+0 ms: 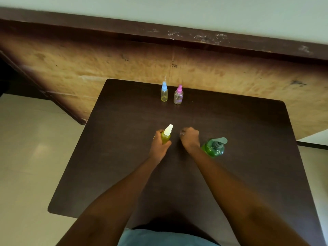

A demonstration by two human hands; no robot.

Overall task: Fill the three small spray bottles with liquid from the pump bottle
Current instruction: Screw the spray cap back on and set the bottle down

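My left hand grips a small spray bottle with a white top, its body yellow-green with liquid, held upright over the middle of the dark table. Just to the right, my right hand is curled into a loose fist, and nothing shows in it. The green pump bottle stands right of that wrist, partly behind it. At the table's far edge stand a blue-topped spray bottle and a pink-topped one, side by side, upright, mostly clear.
A worn wooden panel runs behind the table's far edge. Pale tiled floor lies to the left of the table. My blue clothing shows at the bottom edge.
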